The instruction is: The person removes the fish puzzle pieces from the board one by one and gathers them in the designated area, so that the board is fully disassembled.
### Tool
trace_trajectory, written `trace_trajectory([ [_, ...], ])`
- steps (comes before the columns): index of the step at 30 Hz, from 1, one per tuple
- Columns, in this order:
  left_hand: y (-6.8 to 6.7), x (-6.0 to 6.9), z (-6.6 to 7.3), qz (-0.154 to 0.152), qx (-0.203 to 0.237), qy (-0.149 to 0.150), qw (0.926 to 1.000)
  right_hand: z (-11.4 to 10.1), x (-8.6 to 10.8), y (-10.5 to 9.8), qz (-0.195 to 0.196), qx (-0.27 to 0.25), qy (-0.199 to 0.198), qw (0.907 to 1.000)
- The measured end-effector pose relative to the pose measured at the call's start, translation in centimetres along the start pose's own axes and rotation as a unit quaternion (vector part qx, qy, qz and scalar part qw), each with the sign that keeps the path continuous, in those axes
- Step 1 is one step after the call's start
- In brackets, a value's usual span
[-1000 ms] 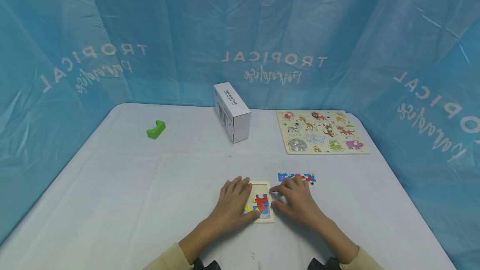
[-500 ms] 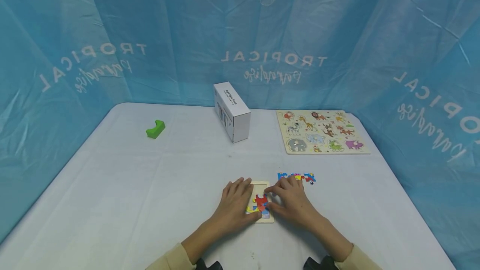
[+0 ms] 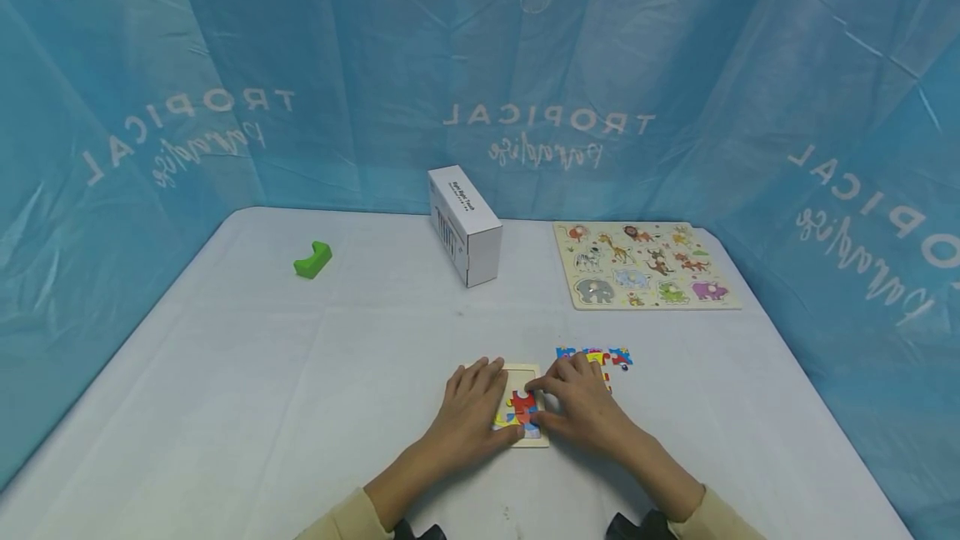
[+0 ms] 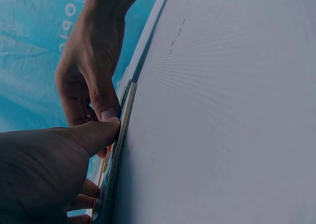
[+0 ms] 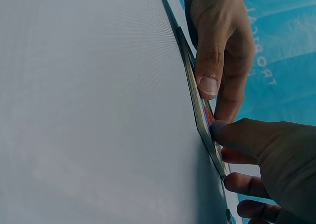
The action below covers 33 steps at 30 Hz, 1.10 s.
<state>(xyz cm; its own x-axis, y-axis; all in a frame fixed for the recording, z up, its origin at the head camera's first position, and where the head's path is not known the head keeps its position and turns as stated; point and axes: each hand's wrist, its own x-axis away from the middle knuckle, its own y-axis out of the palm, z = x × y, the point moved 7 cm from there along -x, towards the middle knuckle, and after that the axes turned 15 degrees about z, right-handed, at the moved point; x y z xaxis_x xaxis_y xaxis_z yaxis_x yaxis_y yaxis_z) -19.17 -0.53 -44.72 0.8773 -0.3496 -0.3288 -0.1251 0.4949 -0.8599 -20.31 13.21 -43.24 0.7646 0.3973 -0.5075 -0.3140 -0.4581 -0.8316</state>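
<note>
The puzzle board (image 3: 517, 375) lies between left grip (image 3: 471, 417) and right grip (image 3: 587, 400).

At lower centre of the head view, the left hand (image 3: 471, 411) covers the left side of the tray (image 3: 531, 442), and the right hand (image 3: 585, 402) hides some loose pieces (image 3: 619, 357); whether it pinches one cannot be told. The bottom edge cuts both sleeves (image 3: 348, 517). Mid-frame, fine print on the box (image 3: 483, 252) is illegible.

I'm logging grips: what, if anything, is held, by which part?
The left hand rests on the puzzle board, at its left side; no grip shows. Whether the right hand pinches anything can't be told.
</note>
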Motion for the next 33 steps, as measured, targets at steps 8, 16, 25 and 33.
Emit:
trace_trajectory([
  [8, 0.02, 0.01, 0.02, 0.002, -0.006, 0.003, 1.0000, 0.11, 0.02, 0.26, -0.020, 0.001, 0.006, 0.9998],
  [16, 0.08, 0.02, 0.02, 0.002, -0.010, 0.005, 0.9999, 0.09, 0.05, 0.17, -0.013, -0.003, 0.008, 0.9999],
  [25, 0.08, 0.08, 0.05, 0.003, -0.015, 0.009, 0.9998, 0.24, 0.09, 0.28, -0.014, -0.009, 0.019, 0.9997],
  [33, 0.03, 0.12, 0.02, 0.005, -0.010, 0.009, 0.9999, 0.30, 0.15, 0.19, -0.009, -0.006, 0.022, 0.9997],
])
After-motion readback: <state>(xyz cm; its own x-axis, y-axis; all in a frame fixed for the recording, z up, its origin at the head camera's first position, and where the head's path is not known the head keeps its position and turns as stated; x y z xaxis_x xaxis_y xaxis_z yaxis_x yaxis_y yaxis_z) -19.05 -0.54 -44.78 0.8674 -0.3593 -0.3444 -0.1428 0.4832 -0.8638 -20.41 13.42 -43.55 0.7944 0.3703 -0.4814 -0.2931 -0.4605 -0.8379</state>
